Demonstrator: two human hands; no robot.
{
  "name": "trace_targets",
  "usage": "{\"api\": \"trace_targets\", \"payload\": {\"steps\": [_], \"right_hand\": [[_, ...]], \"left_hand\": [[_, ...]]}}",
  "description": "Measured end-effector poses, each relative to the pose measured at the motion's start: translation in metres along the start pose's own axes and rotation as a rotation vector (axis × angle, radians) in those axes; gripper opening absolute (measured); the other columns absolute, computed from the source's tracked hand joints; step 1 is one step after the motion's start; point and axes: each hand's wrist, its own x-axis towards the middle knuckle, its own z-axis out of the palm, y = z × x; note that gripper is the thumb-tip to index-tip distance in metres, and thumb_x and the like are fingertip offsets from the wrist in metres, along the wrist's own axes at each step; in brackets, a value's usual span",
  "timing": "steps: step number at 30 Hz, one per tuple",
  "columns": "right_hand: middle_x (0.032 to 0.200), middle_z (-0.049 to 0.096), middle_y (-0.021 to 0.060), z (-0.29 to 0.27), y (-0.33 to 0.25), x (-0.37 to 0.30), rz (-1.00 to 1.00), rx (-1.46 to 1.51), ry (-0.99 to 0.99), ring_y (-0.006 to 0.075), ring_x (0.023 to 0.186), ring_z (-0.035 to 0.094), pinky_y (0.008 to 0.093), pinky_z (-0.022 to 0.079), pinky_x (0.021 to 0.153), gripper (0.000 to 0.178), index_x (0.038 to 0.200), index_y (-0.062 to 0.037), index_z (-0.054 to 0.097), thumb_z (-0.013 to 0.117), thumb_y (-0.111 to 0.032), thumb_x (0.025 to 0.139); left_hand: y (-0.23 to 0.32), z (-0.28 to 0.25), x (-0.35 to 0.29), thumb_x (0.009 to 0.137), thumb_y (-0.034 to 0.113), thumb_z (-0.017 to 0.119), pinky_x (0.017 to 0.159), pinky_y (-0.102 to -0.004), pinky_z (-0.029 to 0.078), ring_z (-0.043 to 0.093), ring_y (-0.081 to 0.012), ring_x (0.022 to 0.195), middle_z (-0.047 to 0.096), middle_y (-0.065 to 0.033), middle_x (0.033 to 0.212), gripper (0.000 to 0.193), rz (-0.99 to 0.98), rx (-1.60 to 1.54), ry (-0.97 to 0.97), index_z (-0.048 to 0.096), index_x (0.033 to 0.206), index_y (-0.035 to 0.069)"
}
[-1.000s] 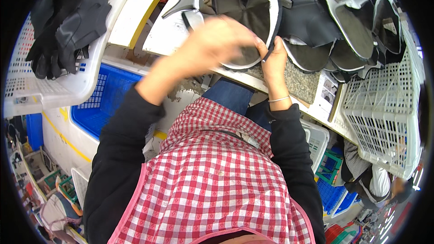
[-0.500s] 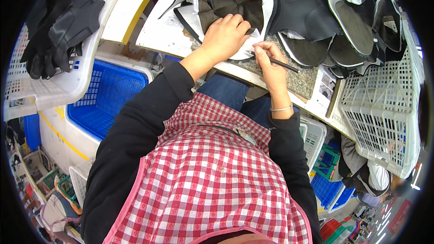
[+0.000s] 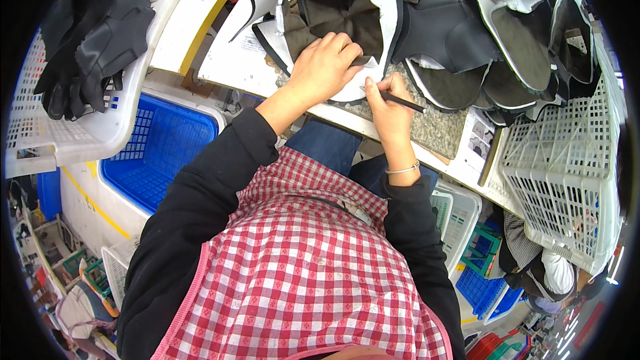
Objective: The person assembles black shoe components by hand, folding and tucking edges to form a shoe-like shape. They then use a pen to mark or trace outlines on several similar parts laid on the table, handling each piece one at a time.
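A shoe upper [image 3: 390, 20] with white backing, black trim and a dark brown fuzzy lining lies on the bench in front of me. My left hand [image 3: 323, 68] grips its near edge, fingers curled over the lining and thumb by a folded flap. Between the fingers of my right hand [image 3: 392, 117] is a slim black pen [image 3: 405, 102], its rear end pointing right. That hand is at the white near edge of the upper, beside my left thumb. The pen's writing tip is hidden by my fingers.
More black uppers [image 3: 447, 30] are heaped on the right, next to a white slatted basket [image 3: 560, 167]. At the left, a white basket [image 3: 123, 123] holds black pieces above a blue crate [image 3: 157, 153]. Under the work lies a speckled slab [image 3: 437, 130]; printed sheets [image 3: 477, 137] lie beside it.
Both hands have shifted slightly left, and the right one has come down a little with the pen. The upper has moved left with them, its near flap now folded more.
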Motion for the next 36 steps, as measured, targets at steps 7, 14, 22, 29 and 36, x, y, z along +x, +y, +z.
{"api": "trace_targets", "payload": {"steps": [7, 14, 22, 29, 36], "right_hand": [[0.065, 0.061, 0.0051, -0.002, 0.001, 0.0, 0.003, 0.1, -0.045, 0.0115, 0.059, 0.054, 0.0309, 0.046, 0.057, 0.03, 0.077, -0.0041, 0.056, 0.078, -0.019, 0.09], [0.068, 0.059, 0.002, -0.009, 0.014, -0.002, -0.022, 0.208, -0.023, 0.0085, 0.065, 0.053, 0.0278, 0.045, 0.061, 0.027, 0.078, -0.004, 0.055, 0.076, -0.016, 0.092], [0.073, 0.053, -0.0002, -0.022, 0.02, -0.009, 0.087, 0.684, -0.023, 0.0038, 0.056, 0.041, 0.0208, 0.034, 0.051, 0.027, 0.084, -0.0091, 0.046, 0.066, -0.011, 0.101], [0.076, 0.052, 0.0006, -0.025, 0.023, -0.014, 0.058, 0.678, -0.067, 0.0038, 0.058, 0.042, 0.021, 0.035, 0.053, 0.025, 0.084, -0.0083, 0.045, 0.064, -0.008, 0.101], [0.072, 0.045, -0.0006, -0.025, 0.021, -0.013, 0.035, 0.651, -0.123, 0.0058, 0.06, 0.039, 0.0229, 0.034, 0.055, 0.028, 0.083, -0.0091, 0.045, 0.066, -0.011, 0.101]], "left_hand": [[-0.001, 0.002, -0.001, 0.081, 0.022, 0.08, 0.082, -0.0405, 0.054, 0.063, -0.0271, 0.097, 0.061, -0.0055, 0.098, 0.027, 0.003, 0.007, 0.003, 0.067, 0.1, 0.009], [-0.001, -0.003, 0.001, 0.079, 0.028, 0.082, 0.081, -0.0426, 0.051, 0.061, -0.0317, 0.098, 0.062, -0.0075, 0.1, 0.031, 0.013, -0.063, -0.062, 0.068, 0.101, 0.01], [-0.034, -0.11, 0.066, 0.068, 0.02, 0.089, 0.108, -0.0496, 0.039, 0.048, -0.0398, 0.13, 0.054, -0.016, 0.137, 0.083, -0.187, 0.336, 0.395, 0.049, 0.14, 0.011], [-0.073, -0.146, 0.077, 0.078, 0.015, 0.07, 0.079, -0.0523, 0.054, 0.068, -0.0443, 0.085, 0.07, -0.0229, 0.084, 0.019, -0.411, 0.175, 0.18, 0.066, 0.095, 0.005], [-0.153, -0.184, 0.092, 0.087, 0.014, 0.069, 0.085, -0.0547, 0.052, 0.064, -0.0491, 0.097, 0.067, -0.0274, 0.098, 0.028, -0.341, 0.246, 0.549, 0.053, 0.103, -0.001]]}}
